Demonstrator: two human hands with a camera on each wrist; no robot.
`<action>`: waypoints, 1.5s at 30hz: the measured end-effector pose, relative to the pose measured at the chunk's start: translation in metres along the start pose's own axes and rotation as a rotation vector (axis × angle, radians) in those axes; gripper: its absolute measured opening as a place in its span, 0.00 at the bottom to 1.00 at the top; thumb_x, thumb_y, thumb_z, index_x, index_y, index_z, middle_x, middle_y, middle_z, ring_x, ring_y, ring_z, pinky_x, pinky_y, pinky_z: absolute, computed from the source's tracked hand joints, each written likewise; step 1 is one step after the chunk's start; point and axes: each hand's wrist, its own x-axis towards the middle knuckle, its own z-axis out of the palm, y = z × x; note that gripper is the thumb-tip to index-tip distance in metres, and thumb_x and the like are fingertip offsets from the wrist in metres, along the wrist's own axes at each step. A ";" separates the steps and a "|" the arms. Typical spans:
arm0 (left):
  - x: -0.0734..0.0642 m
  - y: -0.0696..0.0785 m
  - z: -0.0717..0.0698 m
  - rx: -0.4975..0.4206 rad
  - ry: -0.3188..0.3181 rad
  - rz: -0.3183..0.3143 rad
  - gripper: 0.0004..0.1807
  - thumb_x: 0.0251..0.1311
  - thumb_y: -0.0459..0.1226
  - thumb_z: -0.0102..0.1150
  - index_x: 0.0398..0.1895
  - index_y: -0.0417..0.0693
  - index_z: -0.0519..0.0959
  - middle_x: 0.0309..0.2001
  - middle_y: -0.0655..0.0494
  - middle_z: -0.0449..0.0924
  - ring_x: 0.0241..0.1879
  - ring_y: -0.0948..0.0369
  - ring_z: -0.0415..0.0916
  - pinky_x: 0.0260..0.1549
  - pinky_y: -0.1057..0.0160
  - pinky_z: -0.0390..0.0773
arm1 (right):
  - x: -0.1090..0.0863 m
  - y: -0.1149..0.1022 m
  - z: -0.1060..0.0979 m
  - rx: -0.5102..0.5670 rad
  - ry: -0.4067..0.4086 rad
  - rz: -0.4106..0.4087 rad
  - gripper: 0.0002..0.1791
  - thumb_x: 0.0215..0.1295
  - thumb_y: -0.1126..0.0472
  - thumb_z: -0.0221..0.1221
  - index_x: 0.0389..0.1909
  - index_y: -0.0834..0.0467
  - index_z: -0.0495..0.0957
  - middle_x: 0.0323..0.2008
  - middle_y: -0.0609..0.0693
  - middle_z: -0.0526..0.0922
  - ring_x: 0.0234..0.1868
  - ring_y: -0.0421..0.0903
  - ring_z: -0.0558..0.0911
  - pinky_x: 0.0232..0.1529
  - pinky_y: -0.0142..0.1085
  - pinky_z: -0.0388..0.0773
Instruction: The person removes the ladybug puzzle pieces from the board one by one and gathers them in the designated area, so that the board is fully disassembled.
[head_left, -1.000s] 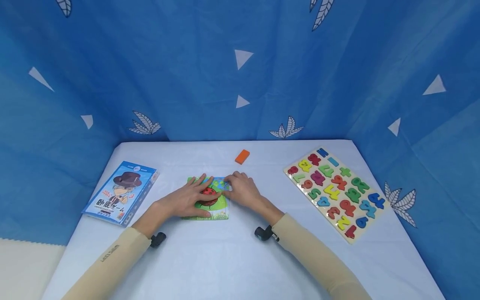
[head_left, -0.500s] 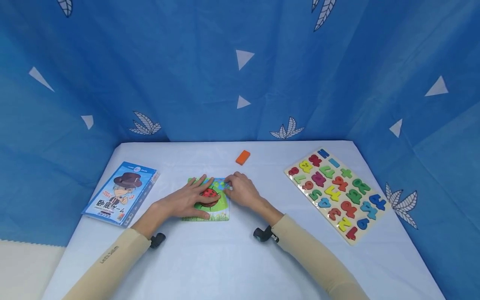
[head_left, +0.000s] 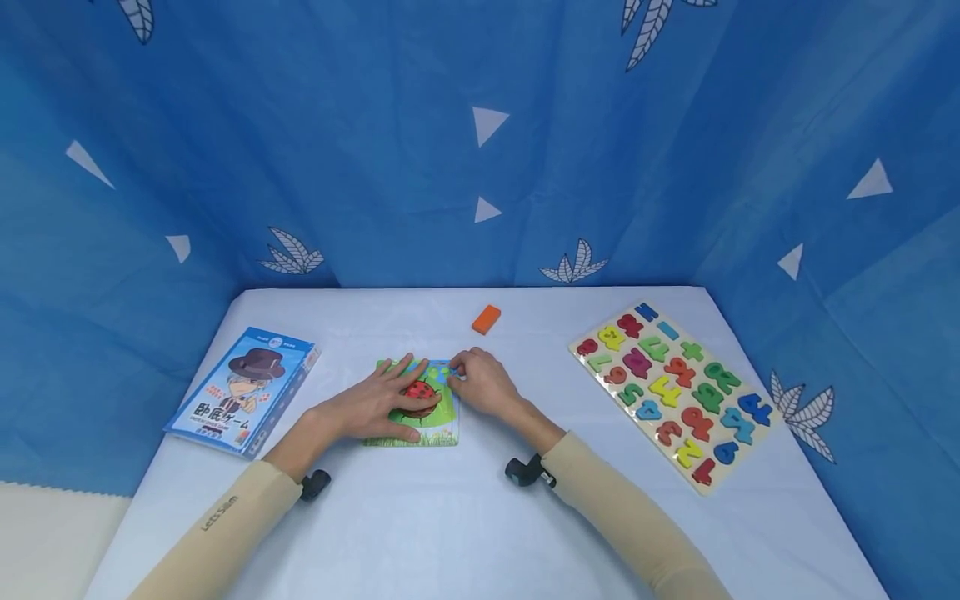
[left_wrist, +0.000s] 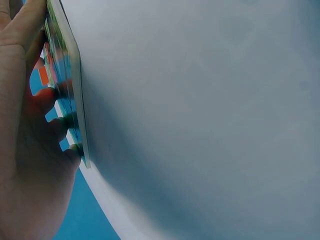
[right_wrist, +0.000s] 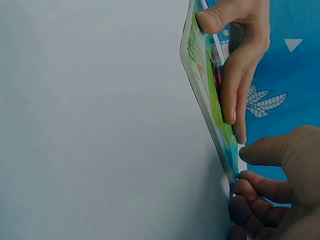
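Item one: a thin rectangular picture board with rounded corners point(head_left: 447, 419), printed with a red ladybird on green grass (partly hidden by fingers), lying on a white cloth-covered table point(head_left: 420, 525) a little left of the middle.

On it, from the left, the left hand point(head_left: 366, 404), palm down with fingers spread, resting across the print; its thumb lies toward the near edge.

At the board's far right corner, the right hand point(head_left: 487, 383), fingers bent and thumb close to the forefinger; whether anything is pinched there cannot be told.

Both arms: beige sleeves point(head_left: 622, 517), dark lettering on the left one, a black device point(head_left: 525, 472) at each wrist.

Beyond the right hand, at the far side: one small orange rectangular block point(head_left: 486, 319), apart from the board.

Left side: one blue card-game box point(head_left: 240, 387) showing a figure in a dark hat.

Right side: one pale board of coloured numerals point(head_left: 671, 414), set at a slant.

Behind: a blue fabric curtain point(head_left: 390, 150) with white triangles and leaves.
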 end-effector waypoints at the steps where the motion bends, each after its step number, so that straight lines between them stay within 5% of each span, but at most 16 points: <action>1: 0.000 0.000 0.001 -0.001 -0.002 -0.001 0.38 0.60 0.70 0.53 0.74 0.75 0.65 0.82 0.49 0.40 0.80 0.41 0.31 0.71 0.30 0.45 | 0.000 0.000 0.000 0.003 0.005 0.000 0.16 0.67 0.55 0.64 0.51 0.58 0.84 0.36 0.45 0.78 0.37 0.41 0.75 0.37 0.34 0.75; 14: 0.002 0.000 0.004 0.014 -0.001 -0.018 0.40 0.58 0.72 0.51 0.74 0.78 0.63 0.82 0.50 0.40 0.80 0.42 0.30 0.72 0.32 0.44 | 0.001 0.001 -0.003 0.014 0.090 -0.033 0.11 0.69 0.57 0.62 0.44 0.58 0.87 0.37 0.48 0.85 0.38 0.41 0.80 0.41 0.36 0.80; 32: 0.000 0.002 0.002 0.014 -0.010 -0.017 0.39 0.60 0.71 0.51 0.75 0.77 0.62 0.82 0.50 0.38 0.80 0.42 0.31 0.72 0.31 0.45 | 0.011 0.006 -0.004 0.094 0.097 -0.039 0.09 0.70 0.56 0.61 0.39 0.54 0.88 0.34 0.44 0.88 0.36 0.38 0.83 0.40 0.34 0.82; 38: 0.001 0.002 0.001 0.017 -0.024 -0.033 0.40 0.59 0.73 0.50 0.75 0.80 0.60 0.82 0.51 0.38 0.80 0.43 0.30 0.72 0.31 0.44 | 0.012 0.005 -0.003 0.131 0.080 -0.045 0.03 0.68 0.57 0.65 0.35 0.51 0.84 0.29 0.41 0.85 0.30 0.37 0.80 0.32 0.31 0.78; 45: 0.002 0.002 0.000 0.024 -0.030 -0.037 0.40 0.59 0.73 0.50 0.75 0.80 0.60 0.82 0.52 0.38 0.80 0.43 0.29 0.72 0.31 0.44 | 0.014 0.005 -0.004 0.156 0.044 -0.045 0.08 0.67 0.58 0.65 0.45 0.52 0.83 0.32 0.42 0.85 0.33 0.36 0.81 0.35 0.31 0.78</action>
